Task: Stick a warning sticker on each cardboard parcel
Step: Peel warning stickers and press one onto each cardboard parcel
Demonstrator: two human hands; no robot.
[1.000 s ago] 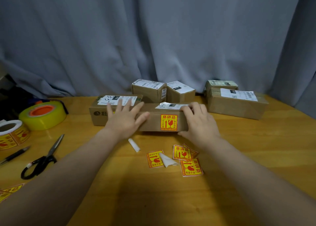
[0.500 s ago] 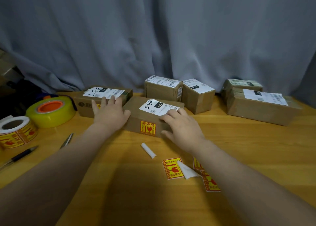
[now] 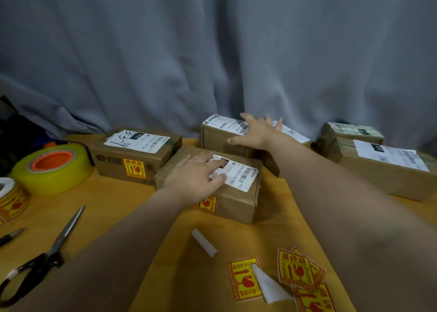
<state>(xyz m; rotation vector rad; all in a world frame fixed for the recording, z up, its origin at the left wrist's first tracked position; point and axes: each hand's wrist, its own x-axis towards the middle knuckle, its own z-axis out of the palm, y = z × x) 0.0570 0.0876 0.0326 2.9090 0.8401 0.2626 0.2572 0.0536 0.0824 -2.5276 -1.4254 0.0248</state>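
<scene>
Sticker roll (image 3: 11, 201): left edge of the worktop (image 3: 118, 207), just beside a yellow tape roll (image 3: 52, 167).
Scissors (image 3: 42, 259): near left corner.
Left parcel (image 3: 113, 160): rear left, with a warning sticker (image 3: 134, 168) on its front face.
Left hand (image 3: 196, 177): flat with straight fingers, pressing the white label on top of the middle parcel.
Middle parcel (image 3: 236, 205): centre of the worktop, touching the left parcel; its front sticker is partly hidden by the wrist.
Loose stickers (image 3: 295, 269): near edge, right of centre.
Right hand (image 3: 257, 132): fingers splayed wide over the rear parcel, thumb at its front face.
Rear parcel (image 3: 215, 136): rear edge, behind the middle parcel.
Right parcels (image 3: 378, 169): rear right corner.
</scene>
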